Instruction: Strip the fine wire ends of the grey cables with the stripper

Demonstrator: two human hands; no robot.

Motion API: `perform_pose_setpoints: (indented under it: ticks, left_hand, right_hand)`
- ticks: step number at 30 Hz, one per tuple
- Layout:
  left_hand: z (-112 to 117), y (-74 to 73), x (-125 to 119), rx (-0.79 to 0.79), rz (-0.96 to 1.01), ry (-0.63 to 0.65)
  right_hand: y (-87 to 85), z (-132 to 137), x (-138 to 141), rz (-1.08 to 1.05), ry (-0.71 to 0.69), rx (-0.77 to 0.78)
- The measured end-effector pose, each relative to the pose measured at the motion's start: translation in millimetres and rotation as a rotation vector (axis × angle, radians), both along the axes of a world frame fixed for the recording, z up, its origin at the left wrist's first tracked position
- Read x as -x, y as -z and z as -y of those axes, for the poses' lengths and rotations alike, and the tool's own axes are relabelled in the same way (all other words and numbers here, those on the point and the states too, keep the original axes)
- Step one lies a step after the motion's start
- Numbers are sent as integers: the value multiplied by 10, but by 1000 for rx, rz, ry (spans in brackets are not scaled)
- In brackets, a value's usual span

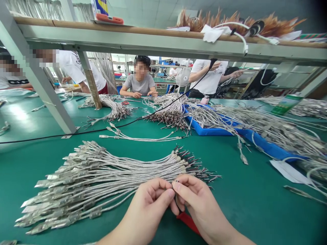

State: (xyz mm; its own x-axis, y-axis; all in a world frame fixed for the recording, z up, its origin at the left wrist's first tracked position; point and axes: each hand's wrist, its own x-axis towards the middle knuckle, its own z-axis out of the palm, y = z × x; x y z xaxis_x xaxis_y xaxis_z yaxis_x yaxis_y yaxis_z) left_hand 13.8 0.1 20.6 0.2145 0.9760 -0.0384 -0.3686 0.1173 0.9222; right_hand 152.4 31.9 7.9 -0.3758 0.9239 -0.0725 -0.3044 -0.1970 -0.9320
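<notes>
**Two hands pinched at wire ends of cable bundle, green bench**

The left hand (150, 204) and right hand (196, 200) are both closed into tight pinches, fingertips meeting just at the right end of a large bundle of grey cables (102, 180). What they grip looks like a thin dark wire, but it's too small to tell for sure. The bundle lies flat on the green workbench (30, 160), flat metal terminals fanned out to the left, dark stripped wire ends to the right. A red-handled tool (188, 223) sits under the hands, mostly hidden. Further on lies a smaller cable bunch (140, 137), and a blue plastic tray (204, 129) is heaped with more cables to the right. A black cord (76, 131) crosses the bench. Across the bench, a co-worker in a grey T-shirt (139, 83) rests both forearms on it, with a white fan (183, 77) behind and to the right.
</notes>
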Motion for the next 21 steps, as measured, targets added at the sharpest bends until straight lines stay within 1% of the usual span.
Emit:
perform_pose_setpoints:
  ticks: [2, 6, 9, 12, 16, 21]
  left_hand:
    - [-2, 11, 7, -35, -62, -10]
    - [-7, 14, 34, -97, -274, -53]
    - [3, 2, 51, -136, -349, -75]
    - [20, -2, 60, -142, -408, -93]
    - [28, 22, 53, -160, -433, -111]
    - [12, 11, 32, -123, -346, -136]
  right_hand:
    - [4, 1, 1, 3, 11, -4]
    - [-7, -5, 3, 78, 51, -5]
    - [-15, -12, 8, 119, 75, -2]
    - [-12, -13, 19, 107, 77, -10]
    - [-19, 2, 34, 98, 70, 9]
    - [-31, 22, 18, 70, 37, 2]
